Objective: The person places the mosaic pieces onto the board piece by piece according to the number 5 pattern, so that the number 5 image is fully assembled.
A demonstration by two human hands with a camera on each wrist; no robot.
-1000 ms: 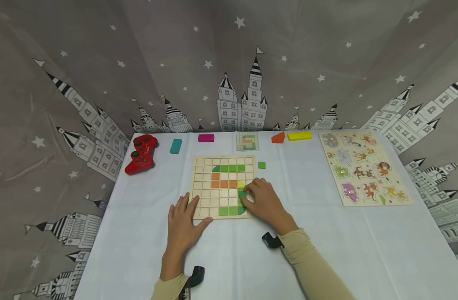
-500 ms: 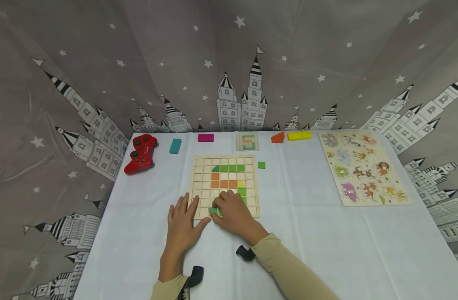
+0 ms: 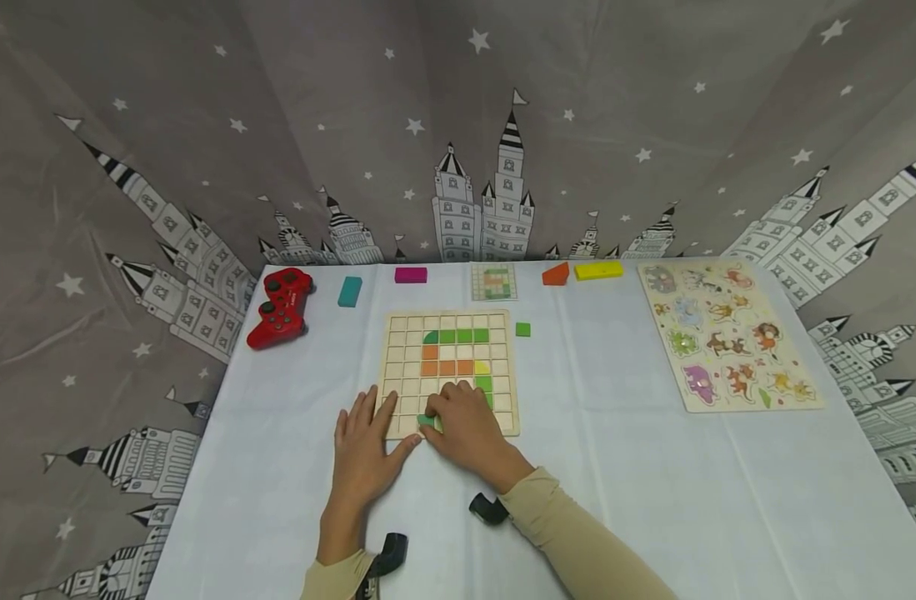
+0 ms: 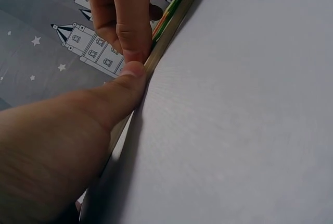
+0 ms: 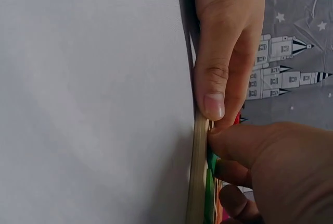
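A square wooden grid board [image 3: 406, 392] lies mid-table in the head view, with green, orange and yellow tiles set in its cells. My left hand [image 3: 367, 454] rests along its left and front edge, fingers spread, thumb at the front rim. My right hand [image 3: 468, 429] pinches a small dark green tile [image 3: 426, 420] between thumb and index finger. In the right wrist view this green tile [image 5: 212, 159] sits right at the board's surface, just inside the front rim. The right hand hides part of the bottom rows. Both thumbs are close together in the left wrist view.
One loose green tile [image 3: 523, 330] lies right of the board. Behind it is a small pattern card [image 3: 494, 282]. A red game controller [image 3: 281, 308], a teal block [image 3: 349, 292], a magenta block [image 3: 411, 275], orange [image 3: 555, 274] and yellow blocks [image 3: 598, 270], and an animal puzzle [image 3: 728, 333] line the table.
My right hand has carried the dark green tile from the board's right side left and nearer to the front row's left part, then stayed nearly still. The left hand has kept its place.
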